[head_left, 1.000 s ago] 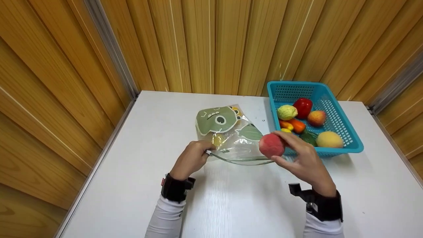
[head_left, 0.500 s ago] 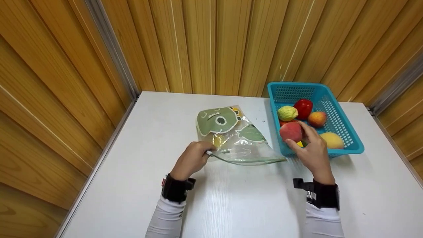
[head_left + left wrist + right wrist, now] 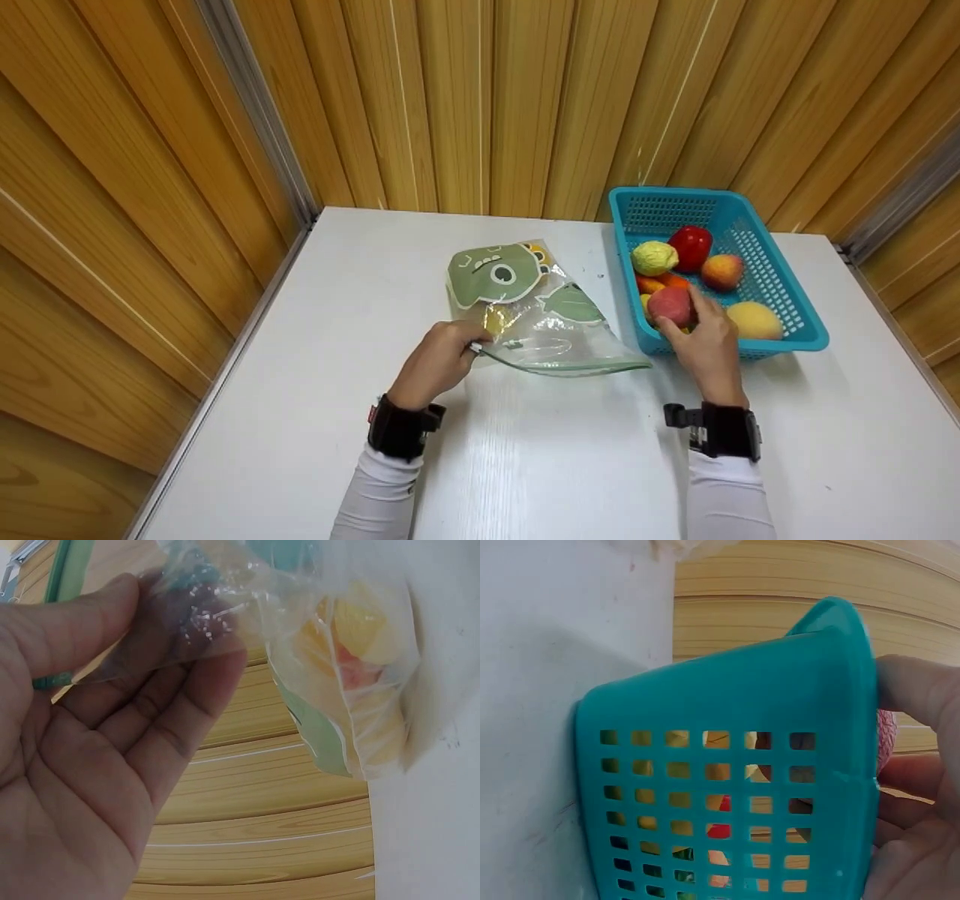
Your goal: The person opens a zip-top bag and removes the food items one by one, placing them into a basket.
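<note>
My left hand (image 3: 442, 360) pinches the zip edge of a clear zip bag (image 3: 592, 341) printed with green cartoon figures. In the left wrist view, my thumb and fingers hold the thin plastic, and yellow and reddish things (image 3: 364, 634) show inside the bag. My right hand (image 3: 705, 345) grips a pinkish-red peach (image 3: 670, 306) at the near left corner of a teal basket (image 3: 806, 337). In the right wrist view the basket wall (image 3: 705, 705) hides most of the peach; fingers pass over the rim.
Inside the basket lie a red bell pepper (image 3: 691, 247), a wrinkled pale-green fruit (image 3: 654, 258), an orange-red peach (image 3: 722, 271), a large yellow peach (image 3: 756, 321) and orange carrot-like pieces (image 3: 675, 280). Wood-look panels (image 3: 465, 105) stand behind the white table (image 3: 337, 315).
My right hand has carried the pinkish-red peach from over the bag's mouth rightward and down into the basket. The bag's mouth has flattened at its right side; my left hand keeps its place.
</note>
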A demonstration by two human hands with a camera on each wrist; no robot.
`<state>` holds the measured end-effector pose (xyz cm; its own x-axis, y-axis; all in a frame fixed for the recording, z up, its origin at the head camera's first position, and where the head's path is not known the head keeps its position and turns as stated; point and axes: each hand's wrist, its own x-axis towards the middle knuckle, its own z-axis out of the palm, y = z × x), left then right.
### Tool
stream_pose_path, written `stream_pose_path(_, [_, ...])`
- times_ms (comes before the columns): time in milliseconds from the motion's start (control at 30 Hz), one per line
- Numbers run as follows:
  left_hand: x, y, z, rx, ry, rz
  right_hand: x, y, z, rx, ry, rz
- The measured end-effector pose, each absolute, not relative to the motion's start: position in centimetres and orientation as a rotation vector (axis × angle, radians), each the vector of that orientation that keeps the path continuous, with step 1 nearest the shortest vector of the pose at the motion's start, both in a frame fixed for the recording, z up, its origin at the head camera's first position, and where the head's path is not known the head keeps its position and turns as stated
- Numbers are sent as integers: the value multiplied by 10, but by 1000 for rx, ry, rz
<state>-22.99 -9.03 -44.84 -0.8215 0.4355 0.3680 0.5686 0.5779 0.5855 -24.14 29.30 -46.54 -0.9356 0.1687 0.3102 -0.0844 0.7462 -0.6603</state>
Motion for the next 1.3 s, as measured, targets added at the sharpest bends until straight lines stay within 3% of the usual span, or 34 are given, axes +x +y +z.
stream_pose_path(700, [-229,-91,-449,-840,-2626,-1072,-232,286,-448,9,-2443,1053])
stream_pose_path(933, [-229,-91,-449,-855,-2599,-1064,-213,266,-425,202,-2305,1152])
stream_pose_path(1300, [-229,-91,-449,-854,-2602,-1059,-183,238,-398,721,-2281,1223])
